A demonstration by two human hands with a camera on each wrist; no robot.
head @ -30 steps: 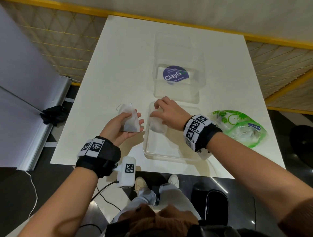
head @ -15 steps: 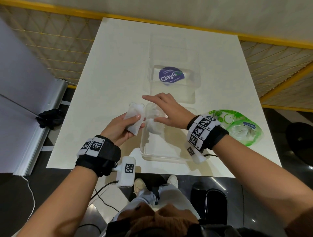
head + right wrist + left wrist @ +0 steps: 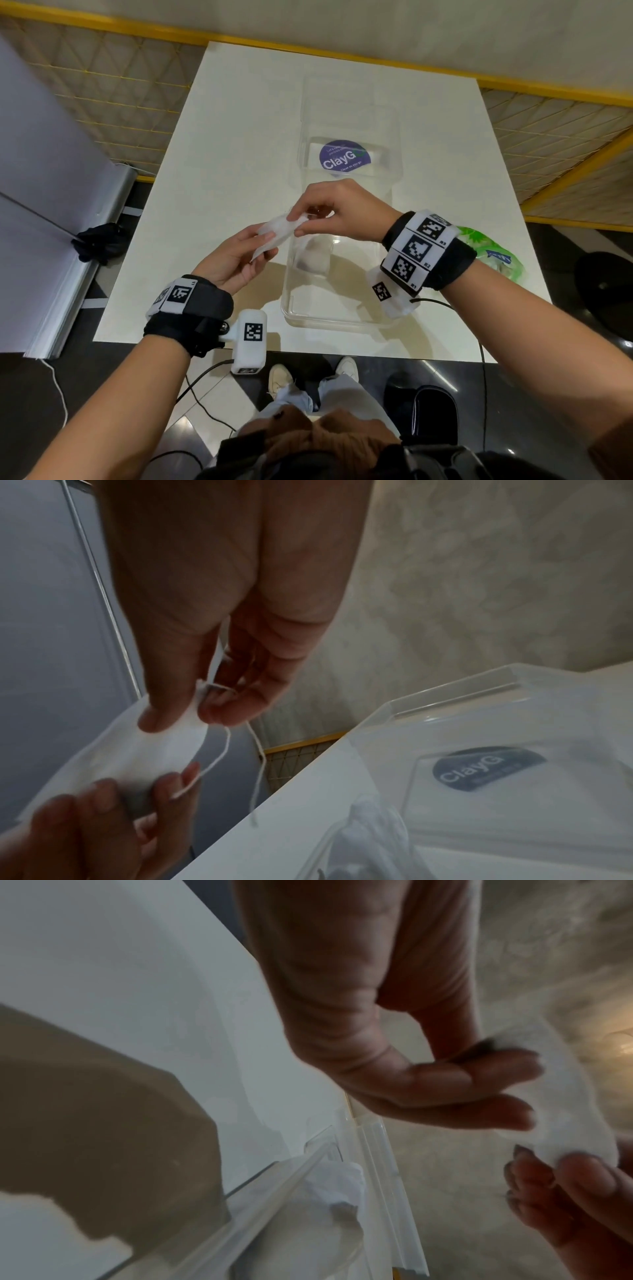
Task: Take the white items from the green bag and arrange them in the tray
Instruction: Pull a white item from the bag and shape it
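- The left hand (image 3: 239,255) holds a white drawstring pouch (image 3: 277,230) from below, thumb over its lower end, fingers curled under it, just left of the tray and above the desk (image 3: 239,137).
- The right hand (image 3: 337,212) pinches the pouch's upper end between thumb and forefinger; in the right wrist view two thin white strings (image 3: 222,746) hang loose from that pinch.
- To hand it over well, I judge the right hand should take a firm hold of the cloth, not only the strings, before the left lets go, then lower it flat beside the one already in place.
- The pouch looks like thin, soft, slightly see-through fabric, limp and creased, so it will likely sag and fold when set down.
- The clear plastic tray (image 3: 329,318) sits at the desk's near edge; one white pouch in the tray (image 3: 313,257) lies in its far left part, with room left beside it.
- The green bag (image 3: 493,250) lies on the desk to the right, partly hidden behind the right wrist, with white showing through it.
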